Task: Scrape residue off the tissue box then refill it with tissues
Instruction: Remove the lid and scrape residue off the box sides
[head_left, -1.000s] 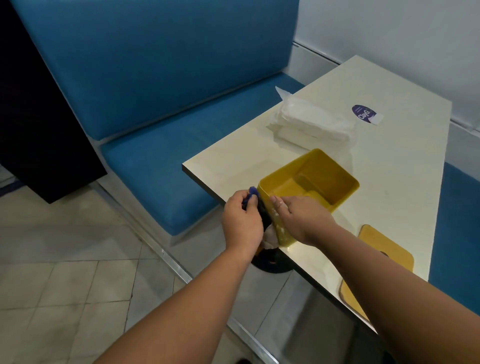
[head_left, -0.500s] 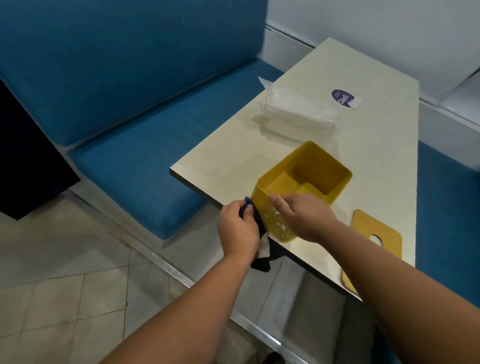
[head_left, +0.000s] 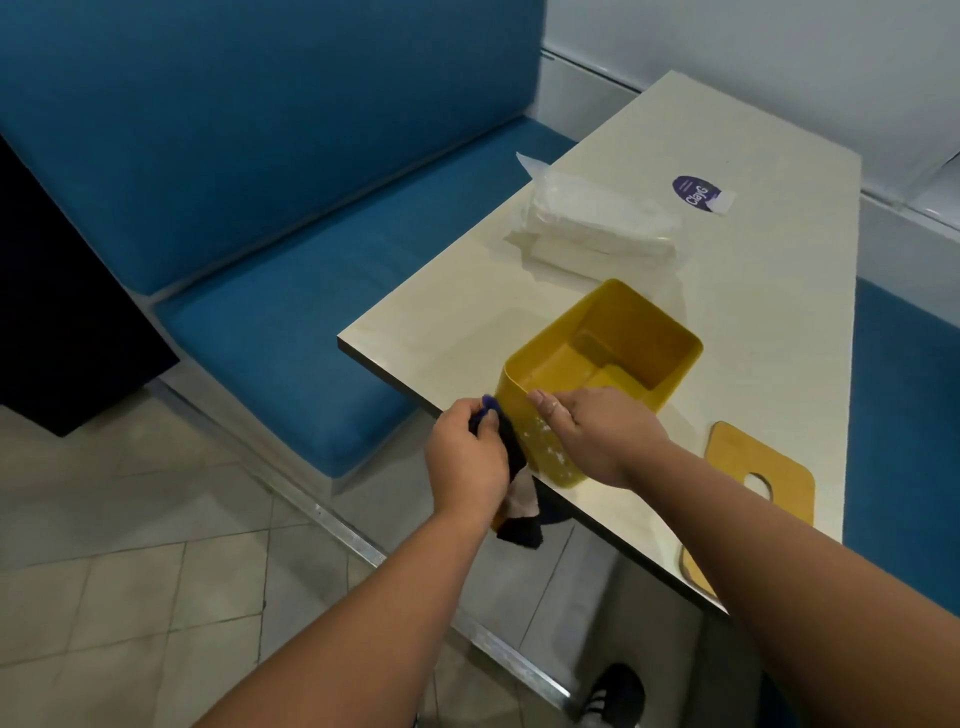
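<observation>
Yellow tissue box (head_left: 613, 358) open-topped at table (head_left: 441, 322) near corner, white residue specks on near wall. Right hand (head_left: 592, 436) curled over near rim, gripping box. Left hand (head_left: 467, 457) just left of box, fingers closed round blue scraper (head_left: 488, 401) plus dark cloth (head_left: 519, 519), scraper tip touching box corner. Tissue pack (head_left: 597, 223) beyond hands. Yellow lid (head_left: 758, 467) right of right hand.
</observation>
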